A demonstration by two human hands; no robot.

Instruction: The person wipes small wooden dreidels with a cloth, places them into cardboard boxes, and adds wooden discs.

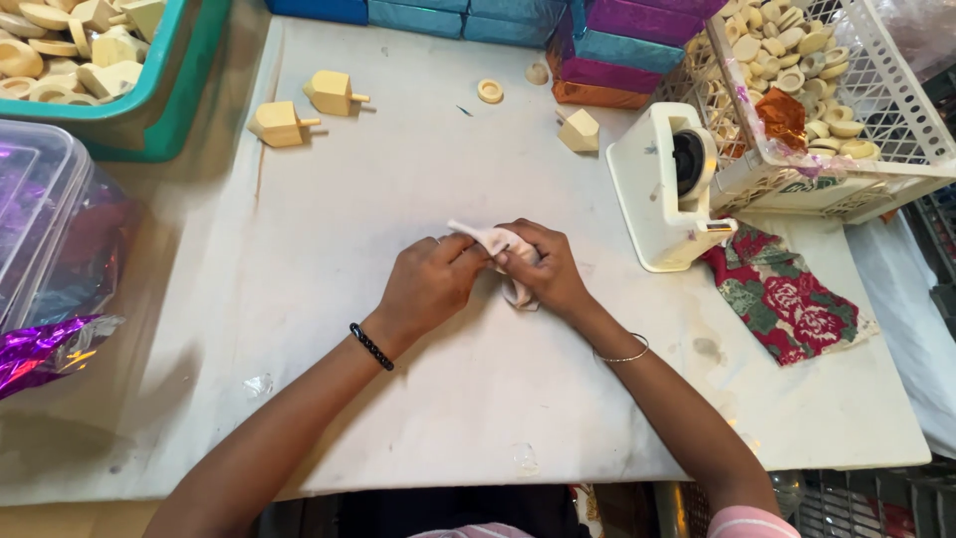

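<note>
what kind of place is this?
Likely a small handcraft packing workshop: a white basket and teal bin full of wooden parts, stacked foil-wrapped boxes, and a tape dispenser on the worktable.

Foil-wrapped rectangular boxes [597, 45] are stacked at the table's [398, 399] far edge: blue and teal ones in a row, then purple, teal, magenta and an orange one at the bottom, beside the white basket [896, 149].

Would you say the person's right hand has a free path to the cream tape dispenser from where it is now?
Probably yes. The tape dispenser stands just right of the right hand with bare table between them. But that hand and the left hand both grip a small white piece, so it isn't free.
</note>
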